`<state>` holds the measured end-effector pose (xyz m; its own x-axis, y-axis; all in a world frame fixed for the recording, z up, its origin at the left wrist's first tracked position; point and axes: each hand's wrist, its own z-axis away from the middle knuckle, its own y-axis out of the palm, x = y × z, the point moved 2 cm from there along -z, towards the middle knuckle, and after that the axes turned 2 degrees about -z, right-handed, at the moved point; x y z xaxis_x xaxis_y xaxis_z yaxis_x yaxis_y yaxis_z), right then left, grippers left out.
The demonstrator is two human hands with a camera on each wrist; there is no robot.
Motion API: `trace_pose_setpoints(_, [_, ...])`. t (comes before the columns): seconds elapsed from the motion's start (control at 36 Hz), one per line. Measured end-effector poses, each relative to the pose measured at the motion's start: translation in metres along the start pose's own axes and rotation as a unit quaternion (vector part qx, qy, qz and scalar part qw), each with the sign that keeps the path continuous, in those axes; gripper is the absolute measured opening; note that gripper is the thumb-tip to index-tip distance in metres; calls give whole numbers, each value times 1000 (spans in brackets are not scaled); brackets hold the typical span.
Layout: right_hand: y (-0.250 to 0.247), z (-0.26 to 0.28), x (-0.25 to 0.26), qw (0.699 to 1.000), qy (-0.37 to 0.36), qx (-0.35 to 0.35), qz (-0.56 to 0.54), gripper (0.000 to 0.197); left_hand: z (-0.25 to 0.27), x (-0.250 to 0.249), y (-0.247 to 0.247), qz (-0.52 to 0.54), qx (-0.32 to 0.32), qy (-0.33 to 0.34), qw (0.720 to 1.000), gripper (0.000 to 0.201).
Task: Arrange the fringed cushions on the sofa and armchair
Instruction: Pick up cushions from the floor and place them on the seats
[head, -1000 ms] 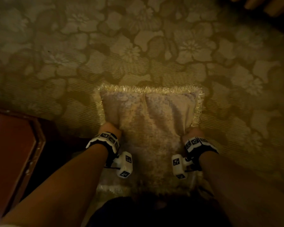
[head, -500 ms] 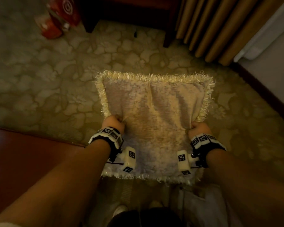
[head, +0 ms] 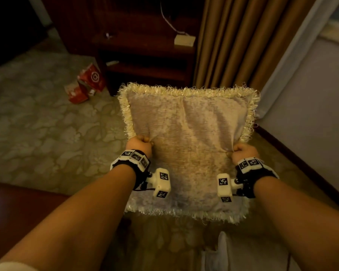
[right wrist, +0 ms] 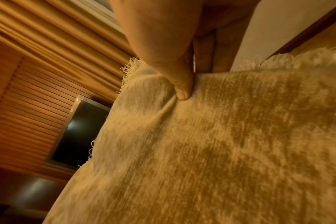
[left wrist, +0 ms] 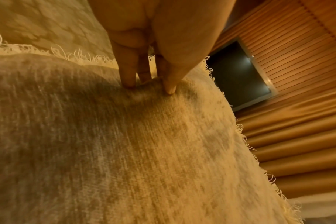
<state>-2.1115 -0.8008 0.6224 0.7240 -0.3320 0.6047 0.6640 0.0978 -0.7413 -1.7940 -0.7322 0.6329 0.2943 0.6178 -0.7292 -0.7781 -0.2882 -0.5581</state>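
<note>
A square beige cushion (head: pixel 188 145) with a pale fringe all round hangs in the air in front of me, above the carpet. My left hand (head: pixel 141 143) grips its left edge and my right hand (head: pixel 241 151) grips its right edge. In the left wrist view, the fingers and thumb of the left hand (left wrist: pixel 150 84) pinch the cushion (left wrist: pixel 125 144) fabric near the fringe. The right wrist view has the right hand (right wrist: pixel 184 84) with its thumb pressed into the cushion (right wrist: pixel 211 144) and fingers behind the edge. No sofa or armchair is in view.
A dark wooden cabinet (head: pixel 145 55) stands ahead, with a small white box (head: pixel 184 40) on its shelf. Red packages (head: pixel 86 83) lie on the patterned carpet (head: pixel 37 124) to the left. Tan curtains (head: pixel 243 40) and a pale wall (head: pixel 311 114) are on the right. A dark wooden surface (head: pixel 18 208) sits at lower left.
Both hands have lifted the cushion from low over the carpet to chest height. My view has swung up, bringing the cabinet, curtains and wall into sight.
</note>
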Motion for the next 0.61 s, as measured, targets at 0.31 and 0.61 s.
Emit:
trace_pose_setpoints(0.31, [-87,37,4,998,-18,-63,-19,24,50,-56,-12,53,12,52,997,24])
trace_pose_setpoints(0.61, [-147,106,-45,987,35,-151,-33,20,102,-92,14,14,95,143,985,22])
